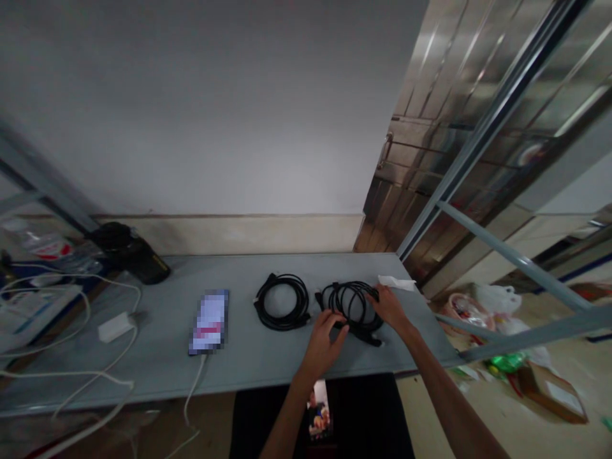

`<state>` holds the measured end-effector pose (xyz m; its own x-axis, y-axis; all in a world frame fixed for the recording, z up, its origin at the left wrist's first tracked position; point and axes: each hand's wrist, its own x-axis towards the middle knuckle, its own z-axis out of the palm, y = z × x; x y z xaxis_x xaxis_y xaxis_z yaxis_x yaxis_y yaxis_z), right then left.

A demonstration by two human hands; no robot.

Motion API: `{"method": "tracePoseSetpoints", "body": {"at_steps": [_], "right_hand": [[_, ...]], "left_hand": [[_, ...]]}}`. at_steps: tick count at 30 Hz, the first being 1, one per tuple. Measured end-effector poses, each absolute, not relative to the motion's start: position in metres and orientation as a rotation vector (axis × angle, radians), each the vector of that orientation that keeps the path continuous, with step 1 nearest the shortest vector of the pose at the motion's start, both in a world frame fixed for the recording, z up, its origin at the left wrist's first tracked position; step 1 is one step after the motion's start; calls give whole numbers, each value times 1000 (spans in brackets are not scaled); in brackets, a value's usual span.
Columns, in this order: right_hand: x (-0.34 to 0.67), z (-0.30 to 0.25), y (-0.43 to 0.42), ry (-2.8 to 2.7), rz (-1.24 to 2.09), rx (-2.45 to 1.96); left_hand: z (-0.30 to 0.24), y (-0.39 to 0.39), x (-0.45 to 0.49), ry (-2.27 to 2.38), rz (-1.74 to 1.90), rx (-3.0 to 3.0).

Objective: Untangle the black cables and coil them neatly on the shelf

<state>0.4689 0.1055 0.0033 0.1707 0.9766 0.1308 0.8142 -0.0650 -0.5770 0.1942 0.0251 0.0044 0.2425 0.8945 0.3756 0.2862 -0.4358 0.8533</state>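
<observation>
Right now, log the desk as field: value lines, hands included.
left hand: at near-left side of right coil; grip unclear
right hand: at right side of same coil; grip unclear
right coil: black cable, loose loops
left coil: black cable, round, untouched
phone: left of both coils, screen lit
white adapter: left of phone
white paper: beyond right hand

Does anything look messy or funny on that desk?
Yes, a bit. The black cable coil by the left hand and right hand has loose, uneven loops, while its neighbouring coil is a tidy ring. White cords straggle over the desk's left end.
</observation>
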Motion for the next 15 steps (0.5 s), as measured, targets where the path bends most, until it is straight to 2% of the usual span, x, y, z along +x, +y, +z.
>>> {"method": "tracePoseSetpoints", "body": {"at_steps": [11,15], "right_hand": [[473,54,41,-1546,660,-1736],[456,78,5,-1272,818,-1501]], "left_hand": [[-9,28,197,1185,1221,1864],[-7,27,196,1137,1209,1871]]}}
